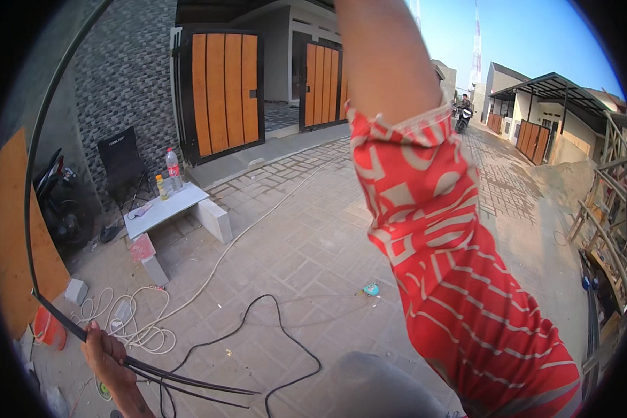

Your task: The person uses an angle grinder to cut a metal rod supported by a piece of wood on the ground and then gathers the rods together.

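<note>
At the lower left my left hand (108,352) is closed round several long, thin black strips (188,380). Their loose ends reach right, just above the ground. From the hand, a black length (31,202) runs up the left side and arcs out of the picture at the top. I cannot tell whether they are cable, hose or trim. My right arm (390,63), in a red patterned sleeve (439,237), is raised and leaves through the upper edge. The right hand itself is out of sight.
A white board on blocks (167,207) holds bottles (173,168), beside a folding chair (122,164). A pale hose (146,334) and a black cable (275,299) lie across the paving. A small turquoise item (370,289) sits mid-ground. Wooden framing (606,195) stands right; a motorbike rider (463,111) is far off.
</note>
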Demonstrator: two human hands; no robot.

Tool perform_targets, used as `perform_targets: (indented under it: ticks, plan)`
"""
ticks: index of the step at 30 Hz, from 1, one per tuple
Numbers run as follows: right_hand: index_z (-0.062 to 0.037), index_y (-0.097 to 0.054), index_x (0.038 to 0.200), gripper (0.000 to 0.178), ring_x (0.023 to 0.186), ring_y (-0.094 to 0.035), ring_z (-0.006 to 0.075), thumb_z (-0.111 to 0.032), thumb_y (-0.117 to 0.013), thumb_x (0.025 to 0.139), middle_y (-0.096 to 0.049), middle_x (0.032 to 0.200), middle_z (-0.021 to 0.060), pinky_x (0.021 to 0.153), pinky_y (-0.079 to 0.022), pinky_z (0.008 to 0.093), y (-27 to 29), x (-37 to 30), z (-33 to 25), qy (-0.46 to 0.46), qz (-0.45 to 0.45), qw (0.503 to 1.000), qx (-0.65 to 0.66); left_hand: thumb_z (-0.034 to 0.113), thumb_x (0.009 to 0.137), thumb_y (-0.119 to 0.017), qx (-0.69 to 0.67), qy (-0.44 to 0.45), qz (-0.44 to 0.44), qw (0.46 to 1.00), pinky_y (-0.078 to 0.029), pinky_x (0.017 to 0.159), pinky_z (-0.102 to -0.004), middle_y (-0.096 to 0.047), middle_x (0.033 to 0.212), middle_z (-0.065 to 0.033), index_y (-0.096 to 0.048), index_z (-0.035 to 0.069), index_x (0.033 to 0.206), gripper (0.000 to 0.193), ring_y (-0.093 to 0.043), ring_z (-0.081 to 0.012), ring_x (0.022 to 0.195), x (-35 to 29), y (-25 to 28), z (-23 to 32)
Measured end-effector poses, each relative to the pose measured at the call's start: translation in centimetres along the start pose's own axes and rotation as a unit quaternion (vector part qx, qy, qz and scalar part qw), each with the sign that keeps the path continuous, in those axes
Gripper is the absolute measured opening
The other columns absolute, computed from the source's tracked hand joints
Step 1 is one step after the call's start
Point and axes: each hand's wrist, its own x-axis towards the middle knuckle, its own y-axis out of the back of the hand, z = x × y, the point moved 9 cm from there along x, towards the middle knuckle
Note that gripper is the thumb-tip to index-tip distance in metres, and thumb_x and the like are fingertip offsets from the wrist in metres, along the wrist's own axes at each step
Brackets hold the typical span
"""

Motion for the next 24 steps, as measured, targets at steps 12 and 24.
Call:
perform_targets:
  ticks: [12, 24]
  plan:
    - [-0.0002, -0.059, 0.078, 0.058, 0.06, -0.055, 0.0328, -0.05, -0.045, 0.104, -0.054, 0.06, 0.0158, 0.062, -0.044, 0.0445, 5.9, -49.4, -21.9, -0.366, -0.662, 0.516, 0.402, 0.055, 0.085, -0.074, 0.067, -0.059, -0.117, 0.989, -0.019, 0.044, -0.0221, -0.027, 0.063, 0.0102, -0.038, 0.019, 0.083, 0.051, -0.026, -0.0019, 0.048, 4.5, 3.7, 0.2]
    - [0.0087, -0.044, 0.111, 0.063, 0.1, -0.06, 0.0398, -0.052, -0.055, 0.098, -0.054, 0.109, 0.0268, 0.09, -0.048, 0.0447, 16.7, -51.5, -53.9, -0.207, -0.699, 0.302, 0.614, 0.043, 0.079, -0.086, 0.328, -0.142, 0.087, 0.93, -0.028, 0.051, -0.0209, -0.036, 0.067, 0.0081, -0.038, 0.014, 0.073, 0.057, -0.034, -0.0041, 0.059, 0.1, -1.1, 4.2]
